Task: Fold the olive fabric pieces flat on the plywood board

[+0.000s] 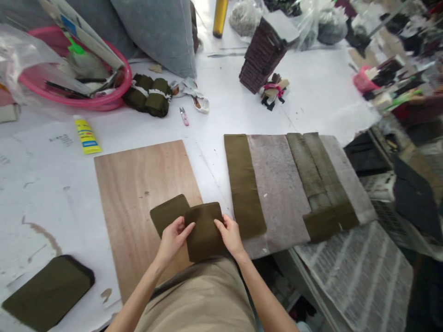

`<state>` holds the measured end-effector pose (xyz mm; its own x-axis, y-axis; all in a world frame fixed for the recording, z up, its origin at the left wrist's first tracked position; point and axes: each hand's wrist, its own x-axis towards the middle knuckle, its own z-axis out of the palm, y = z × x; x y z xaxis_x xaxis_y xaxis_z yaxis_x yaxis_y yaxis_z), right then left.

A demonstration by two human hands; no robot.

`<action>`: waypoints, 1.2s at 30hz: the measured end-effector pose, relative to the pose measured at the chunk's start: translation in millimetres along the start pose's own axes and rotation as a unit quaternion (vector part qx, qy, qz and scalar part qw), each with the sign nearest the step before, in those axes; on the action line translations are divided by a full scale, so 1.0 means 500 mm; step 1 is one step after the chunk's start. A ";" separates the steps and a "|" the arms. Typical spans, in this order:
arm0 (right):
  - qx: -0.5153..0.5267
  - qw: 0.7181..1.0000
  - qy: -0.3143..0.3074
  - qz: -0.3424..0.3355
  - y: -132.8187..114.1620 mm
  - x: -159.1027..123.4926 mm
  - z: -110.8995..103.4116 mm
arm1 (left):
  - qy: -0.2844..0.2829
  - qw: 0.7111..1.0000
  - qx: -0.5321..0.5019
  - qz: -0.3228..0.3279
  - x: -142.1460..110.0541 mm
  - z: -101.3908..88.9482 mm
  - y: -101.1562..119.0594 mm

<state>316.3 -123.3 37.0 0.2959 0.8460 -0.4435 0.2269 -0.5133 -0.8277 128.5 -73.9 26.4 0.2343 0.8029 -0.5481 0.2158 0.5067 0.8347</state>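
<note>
Between my two hands is an olive-green fabric panel (pixel 204 230) with rounded corners, held near the table's front edge. My left hand (pixel 174 237) pinches its left side, thumb on top. My right hand (pixel 230 234) pinches its right side in the same way. Another olive panel (pixel 169 210) lies beneath and to the left, on the wooden board (pixel 138 193). To the right, a long olive strip (pixel 244 184) lies on a grey sheet (pixel 277 184), with more olive pieces (pixel 311 170) farther right. A stack of olive panels (pixel 50 293) sits at the lower left.
At the back left, a pink basket (pixel 114 99) holds tools and a green-capped bottle. Near it lie a yellow tube (pixel 87 136), rolled olive bundles (pixel 157 97) and small thread snips (pixel 184 116). A dark stack of pieces (pixel 263 55) stands at the back, beside a clip bundle (pixel 275 92).
</note>
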 end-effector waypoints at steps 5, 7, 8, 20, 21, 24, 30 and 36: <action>-0.045 0.997 0.065 0.016 0.043 -0.025 -0.135 | -0.072 0.997 -0.022 -0.013 0.008 0.134 0.036; -0.060 0.994 0.082 0.034 0.066 -0.030 -0.181 | -0.093 0.995 -0.025 -0.021 0.013 0.185 0.039; -0.065 0.993 0.086 0.040 0.077 -0.031 -0.201 | -0.104 0.994 -0.026 -0.029 0.016 0.207 0.038; -0.171 0.981 0.085 0.040 0.139 -0.015 -0.295 | -0.075 0.992 0.083 -0.051 0.024 0.307 -0.017; -0.186 0.978 0.085 0.040 0.140 -0.014 -0.297 | -0.069 0.992 0.097 -0.047 0.024 0.309 -0.019; -0.223 0.970 0.087 0.036 0.142 -0.013 -0.301 | -0.059 0.990 0.123 -0.039 0.022 0.312 -0.022; -0.265 0.960 0.086 0.031 0.148 -0.013 -0.305 | -0.057 0.991 0.104 -0.062 0.018 0.321 -0.016; -0.328 0.941 0.068 0.046 0.150 -0.009 -0.309 | -0.051 0.992 0.088 -0.081 0.022 0.324 -0.014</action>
<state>475.6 -188.0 30.0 0.4492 0.7899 -0.4175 0.7053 -0.6004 -0.3770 282.9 -119.5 5.8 0.2760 0.6755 -0.6837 0.4183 0.5560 0.7182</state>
